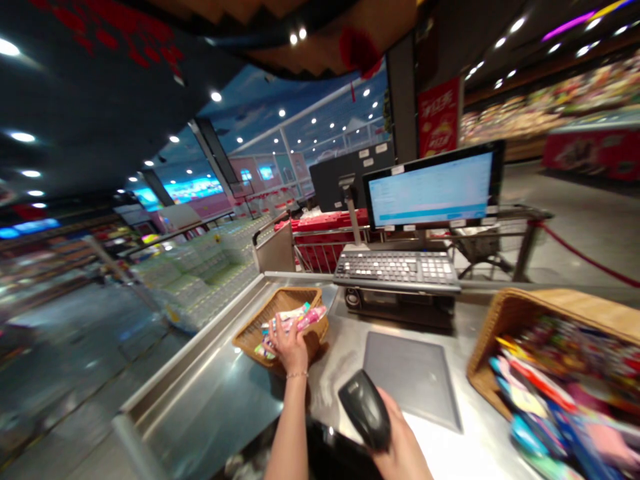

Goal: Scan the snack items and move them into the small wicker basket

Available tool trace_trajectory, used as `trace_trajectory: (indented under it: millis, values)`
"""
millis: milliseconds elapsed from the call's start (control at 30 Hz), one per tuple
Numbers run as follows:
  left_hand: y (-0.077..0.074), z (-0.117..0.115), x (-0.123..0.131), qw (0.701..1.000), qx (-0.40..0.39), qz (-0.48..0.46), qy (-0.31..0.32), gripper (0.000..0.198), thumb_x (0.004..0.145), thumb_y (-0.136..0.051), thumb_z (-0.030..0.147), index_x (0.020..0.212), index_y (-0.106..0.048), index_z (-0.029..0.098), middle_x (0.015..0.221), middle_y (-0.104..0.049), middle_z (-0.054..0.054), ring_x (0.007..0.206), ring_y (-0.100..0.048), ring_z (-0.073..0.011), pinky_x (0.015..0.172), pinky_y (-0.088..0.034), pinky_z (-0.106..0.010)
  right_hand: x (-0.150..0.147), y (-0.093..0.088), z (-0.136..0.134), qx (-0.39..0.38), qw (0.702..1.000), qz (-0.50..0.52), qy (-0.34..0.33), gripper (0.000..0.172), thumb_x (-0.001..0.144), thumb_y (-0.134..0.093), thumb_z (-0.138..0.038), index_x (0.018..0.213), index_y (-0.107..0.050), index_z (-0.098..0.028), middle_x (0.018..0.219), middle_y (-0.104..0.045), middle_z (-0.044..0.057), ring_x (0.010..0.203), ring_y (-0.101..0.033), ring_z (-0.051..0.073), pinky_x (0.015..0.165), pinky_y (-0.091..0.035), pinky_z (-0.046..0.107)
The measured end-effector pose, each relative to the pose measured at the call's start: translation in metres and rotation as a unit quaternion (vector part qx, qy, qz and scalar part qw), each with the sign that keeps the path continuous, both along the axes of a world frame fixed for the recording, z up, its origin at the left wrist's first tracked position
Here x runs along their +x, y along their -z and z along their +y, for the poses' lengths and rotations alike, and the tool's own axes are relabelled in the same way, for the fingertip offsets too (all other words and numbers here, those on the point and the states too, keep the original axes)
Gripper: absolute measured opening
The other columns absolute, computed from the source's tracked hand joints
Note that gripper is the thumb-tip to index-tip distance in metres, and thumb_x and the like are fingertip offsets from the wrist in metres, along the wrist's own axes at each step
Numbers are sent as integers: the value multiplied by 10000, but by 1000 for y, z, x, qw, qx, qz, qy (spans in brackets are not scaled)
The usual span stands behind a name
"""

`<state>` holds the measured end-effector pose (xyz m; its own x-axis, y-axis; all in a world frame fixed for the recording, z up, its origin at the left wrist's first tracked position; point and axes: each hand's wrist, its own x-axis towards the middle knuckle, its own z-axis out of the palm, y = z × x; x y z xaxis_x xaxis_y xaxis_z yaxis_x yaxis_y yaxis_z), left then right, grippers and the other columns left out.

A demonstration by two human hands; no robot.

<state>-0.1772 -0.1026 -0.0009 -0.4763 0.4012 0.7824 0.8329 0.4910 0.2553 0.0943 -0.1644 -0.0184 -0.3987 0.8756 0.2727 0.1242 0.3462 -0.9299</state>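
My left hand (289,347), a bracelet at its wrist, reaches into a small wicker basket (247,333) on the metal counter. Its fingers curl round several small colourful packages (311,317) in pink, white and teal; their exact kind is too blurred to read. Nearer to me, my right hand (400,440) grips a black handheld barcode scanner (365,410), which hangs above the counter. The scanner's head points up and to the left, toward the basket. Part of the right hand is hidden behind the scanner.
A grey flat plate (413,377) is set in the metal counter (335,373). Behind it stand a keyboard (395,268) and a lit monitor (433,190). On the right, a larger wicker basket (490,333) holds many colourful packaged items. Shopping carts (323,250) stand beyond the counter.
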Motion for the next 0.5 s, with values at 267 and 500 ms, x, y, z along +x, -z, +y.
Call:
trace_trajectory:
  millis: [267, 500]
  values:
    - [-1, -4, -2, 1000, 8, -10, 4, 203, 842, -640, 200, 989, -769, 253, 1514, -469, -120, 1434, -325, -370, 1132, -170, -729, -2, 6, 0, 4, 1000, -10, -3, 573, 706, -555, -94, 1267, -645, -164, 1354, -645, 175, 1285, -606, 308, 1104, -478, 486]
    - [0, -5, -9, 999, 29, -34, -9, 157, 828, -665, 204, 923, -780, 255, 1466, -521, -122, 1411, -364, -363, 1135, -146, -721, -1, 4, -1, 1, 1000, -13, -16, 556, 722, -564, -119, 1269, -642, -170, 1366, -637, 176, 1299, -595, 298, 1111, -471, 474]
